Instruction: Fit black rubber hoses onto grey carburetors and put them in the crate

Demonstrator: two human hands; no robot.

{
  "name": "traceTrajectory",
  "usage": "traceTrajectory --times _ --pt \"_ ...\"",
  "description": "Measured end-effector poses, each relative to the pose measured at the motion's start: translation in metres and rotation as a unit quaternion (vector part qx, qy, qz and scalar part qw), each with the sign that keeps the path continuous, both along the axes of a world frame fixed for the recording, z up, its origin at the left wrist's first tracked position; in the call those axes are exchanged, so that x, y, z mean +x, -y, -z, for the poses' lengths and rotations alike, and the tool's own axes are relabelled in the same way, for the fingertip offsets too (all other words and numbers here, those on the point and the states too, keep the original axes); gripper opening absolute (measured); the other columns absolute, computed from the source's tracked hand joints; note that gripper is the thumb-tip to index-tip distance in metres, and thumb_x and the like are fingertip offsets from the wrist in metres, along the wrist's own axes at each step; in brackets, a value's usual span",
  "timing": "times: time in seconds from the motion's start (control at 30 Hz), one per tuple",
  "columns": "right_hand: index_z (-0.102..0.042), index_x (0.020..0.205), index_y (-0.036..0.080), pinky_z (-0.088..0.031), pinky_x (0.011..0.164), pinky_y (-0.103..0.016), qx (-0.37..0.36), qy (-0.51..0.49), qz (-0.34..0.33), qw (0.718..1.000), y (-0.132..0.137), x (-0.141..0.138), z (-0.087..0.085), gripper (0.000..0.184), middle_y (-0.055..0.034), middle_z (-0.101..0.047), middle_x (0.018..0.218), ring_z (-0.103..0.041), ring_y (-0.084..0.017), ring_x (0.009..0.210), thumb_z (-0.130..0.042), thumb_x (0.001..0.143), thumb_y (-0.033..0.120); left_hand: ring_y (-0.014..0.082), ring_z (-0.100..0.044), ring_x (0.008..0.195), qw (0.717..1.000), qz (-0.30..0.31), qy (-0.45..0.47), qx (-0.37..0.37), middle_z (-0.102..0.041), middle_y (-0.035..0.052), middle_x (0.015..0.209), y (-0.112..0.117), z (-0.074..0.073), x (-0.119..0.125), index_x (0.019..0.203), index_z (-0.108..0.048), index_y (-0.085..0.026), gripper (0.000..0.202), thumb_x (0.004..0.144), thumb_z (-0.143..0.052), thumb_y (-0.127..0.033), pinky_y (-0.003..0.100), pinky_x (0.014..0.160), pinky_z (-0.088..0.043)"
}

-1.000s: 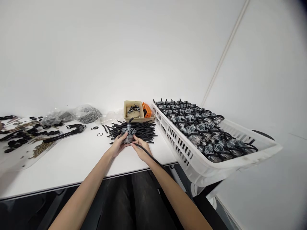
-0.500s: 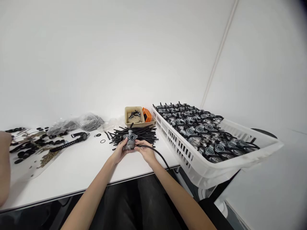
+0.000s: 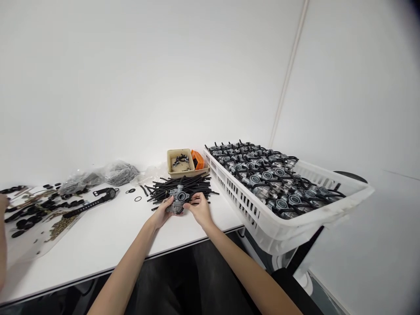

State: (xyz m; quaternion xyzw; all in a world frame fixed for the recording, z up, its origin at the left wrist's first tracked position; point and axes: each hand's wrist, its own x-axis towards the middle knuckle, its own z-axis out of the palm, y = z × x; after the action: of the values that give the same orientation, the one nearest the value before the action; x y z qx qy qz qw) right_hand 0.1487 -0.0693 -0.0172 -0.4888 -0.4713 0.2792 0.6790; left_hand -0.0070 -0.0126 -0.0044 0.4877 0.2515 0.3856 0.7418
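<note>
A grey metal carburetor (image 3: 179, 199) is held upright just above the white table, its round flanged opening facing me. My left hand (image 3: 162, 211) is closed around its left side and underside. At its right side is my right hand (image 3: 199, 209), fingers curled, thumb and fingertips against the carburetor's lower body. Directly behind it lies a pile of short black rubber hoses (image 3: 200, 186), partly covered by the carburetor and my fingers.
A white plastic crate (image 3: 282, 227) full of carburetors with black hoses stands at right. Behind the pile are a beige tray (image 3: 179, 173) and an orange basket (image 3: 197, 160). A black watch (image 3: 93, 204), bagged parts (image 3: 120, 173) and black rubber pieces (image 3: 39, 212) lie left, near another person's arm (image 3: 2, 245).
The long black hose that ran from my right hand toward the table edge is out of sight. My right fingers have curled up. The view has shifted slightly, and the other person's arm has drawn left.
</note>
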Motion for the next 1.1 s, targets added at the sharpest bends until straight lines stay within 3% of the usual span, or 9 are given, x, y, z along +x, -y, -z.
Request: traceTrajectory --times 0.07,0.23,0.4,0.6,0.87,1.1 --pt "-0.049 0.085 0.020 -0.048 0.062 -0.027 0.002 0.020 0.017 1.000 0.004 -0.001 -0.003 0.043 -0.0007 -0.059 0.083 -0.059 -0.015 0.069 -0.078 0.055 0.032 0.0157 -0.060 0.062 1.000 0.007 -0.003 -0.001 -0.067 0.0076 0.076 -0.001 0.001 -0.001 0.085 -0.065 -0.013 0.036 0.068 -0.071 -0.044 0.030 0.058 -0.055" --pt "-0.045 0.078 0.021 -0.045 0.059 -0.027 -0.010 0.064 0.071 0.995 0.010 -0.003 -0.009 0.040 0.0050 -0.054 0.068 -0.054 -0.014 0.060 -0.077 0.055 0.031 0.0152 -0.060 0.062 1.000 0.023 -0.002 -0.002 -0.067 0.0071 0.076 -0.003 0.004 -0.002 0.086 -0.065 -0.013 0.036 0.070 -0.069 -0.045 0.029 0.058 -0.053" --pt "-0.053 0.086 0.020 -0.046 0.068 -0.028 0.062 0.114 0.095 0.987 0.015 -0.004 -0.013 0.037 -0.0027 -0.057 0.089 -0.056 -0.018 0.081 -0.076 0.059 0.029 0.0159 -0.059 0.059 0.999 0.038 -0.005 0.007 -0.066 0.0068 0.072 -0.003 0.006 -0.003 0.086 -0.064 -0.013 0.040 0.068 -0.068 -0.049 0.030 0.054 -0.051" --pt "-0.054 0.090 0.020 -0.046 0.078 -0.031 0.106 0.136 0.069 0.983 0.020 -0.006 -0.015 0.035 -0.0057 -0.059 0.101 -0.056 -0.021 0.097 -0.074 0.063 0.028 0.0156 -0.056 0.055 0.999 0.039 0.003 0.012 -0.066 0.0067 0.070 -0.003 0.005 -0.004 0.083 -0.065 -0.013 0.044 0.067 -0.067 -0.054 0.029 0.049 -0.049" --pt "-0.052 0.107 0.021 -0.044 0.090 -0.038 0.065 0.102 0.028 0.992 0.020 -0.006 -0.018 0.057 -0.0078 -0.064 0.106 -0.059 -0.025 0.102 -0.079 0.057 0.027 0.0145 -0.056 0.052 1.000 0.028 0.000 0.011 -0.065 0.0052 0.065 -0.001 0.003 -0.003 0.079 -0.063 -0.014 0.038 0.070 -0.064 -0.050 0.027 0.046 -0.047" --pt "-0.056 0.109 0.020 -0.041 0.098 -0.041 0.069 0.030 -0.084 0.994 0.015 -0.005 -0.013 0.056 -0.0107 -0.064 0.114 -0.057 -0.026 0.112 -0.079 0.058 0.029 0.0129 -0.056 0.049 1.000 0.014 0.003 -0.025 -0.065 0.0043 0.062 -0.001 0.003 -0.004 0.083 -0.063 -0.013 0.035 0.074 -0.061 -0.047 0.024 0.045 -0.046"
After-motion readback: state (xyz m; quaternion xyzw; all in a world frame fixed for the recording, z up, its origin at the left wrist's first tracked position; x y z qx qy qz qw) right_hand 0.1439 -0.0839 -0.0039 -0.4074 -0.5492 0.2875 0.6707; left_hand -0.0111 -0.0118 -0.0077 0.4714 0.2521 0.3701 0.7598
